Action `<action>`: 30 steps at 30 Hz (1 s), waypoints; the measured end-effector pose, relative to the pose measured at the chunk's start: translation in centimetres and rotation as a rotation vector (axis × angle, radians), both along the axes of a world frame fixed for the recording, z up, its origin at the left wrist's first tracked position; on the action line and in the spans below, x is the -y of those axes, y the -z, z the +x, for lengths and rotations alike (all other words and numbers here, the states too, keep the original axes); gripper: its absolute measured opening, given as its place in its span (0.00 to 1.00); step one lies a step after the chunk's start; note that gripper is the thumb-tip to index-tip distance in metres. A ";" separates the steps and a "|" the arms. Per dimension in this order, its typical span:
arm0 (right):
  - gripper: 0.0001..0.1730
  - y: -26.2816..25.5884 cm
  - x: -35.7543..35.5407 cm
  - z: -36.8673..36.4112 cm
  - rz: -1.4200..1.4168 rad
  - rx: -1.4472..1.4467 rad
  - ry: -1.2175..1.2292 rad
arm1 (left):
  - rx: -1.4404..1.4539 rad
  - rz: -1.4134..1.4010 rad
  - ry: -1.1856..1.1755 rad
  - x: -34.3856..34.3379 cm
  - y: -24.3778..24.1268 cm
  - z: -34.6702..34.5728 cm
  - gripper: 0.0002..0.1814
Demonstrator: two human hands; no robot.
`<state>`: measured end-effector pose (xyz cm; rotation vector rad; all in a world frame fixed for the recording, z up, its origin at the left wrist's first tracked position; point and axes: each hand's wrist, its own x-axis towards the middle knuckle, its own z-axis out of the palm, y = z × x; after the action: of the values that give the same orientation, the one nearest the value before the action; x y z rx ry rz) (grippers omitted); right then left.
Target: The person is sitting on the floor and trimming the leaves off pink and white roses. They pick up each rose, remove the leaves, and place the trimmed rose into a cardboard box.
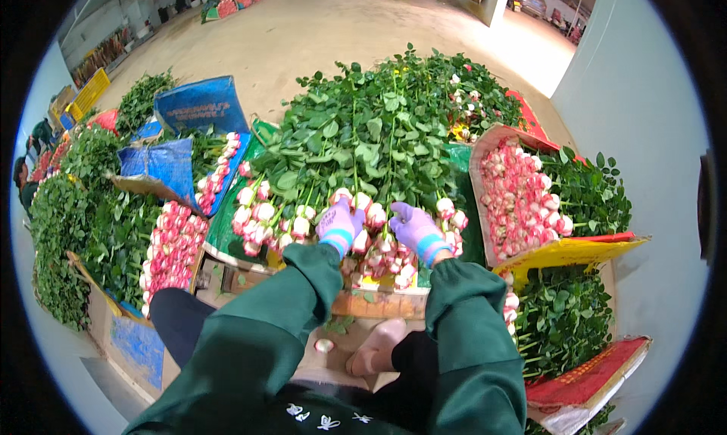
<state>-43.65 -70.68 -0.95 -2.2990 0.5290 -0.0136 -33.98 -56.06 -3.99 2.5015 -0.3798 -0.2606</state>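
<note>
A loose pile of cut roses with pink-edged white heads (pixel 264 212) lies before me, the heads towards me and the leafy stems (pixel 363 134) pointing away. My left hand (pixel 339 222), in a lilac glove with a blue-striped cuff, is over the rose heads at the middle of the pile. Its fingertips meet a white rose head (pixel 362 201); whether they grip it is hidden. To the right, my right hand (pixel 416 229) in a matching glove hovers among the heads with thumb and fingers apart, holding nothing visible. Below the hands hangs a cluster of rose heads (pixel 386 259).
Wrapped rose bundles (pixel 514 199) stand at the right beside a yellow board (pixel 573 252) and a red board (pixel 588 375). More bundles (pixel 173 245) and blue boards (pixel 199 103) line the left. A fallen rose head (pixel 324 346) lies near my foot. Another person (pixel 25 179) is at far left.
</note>
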 end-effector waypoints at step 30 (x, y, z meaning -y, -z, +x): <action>0.22 -2.6 -16.1 3.3 0.591 -0.057 -0.373 | -0.742 -0.872 -0.134 -17.7 1.9 -15.4 0.16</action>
<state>-40.35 -54.59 1.62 -1.7838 0.0974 0.3456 -49.35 -38.36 -5.92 1.4339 0.0061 -0.7473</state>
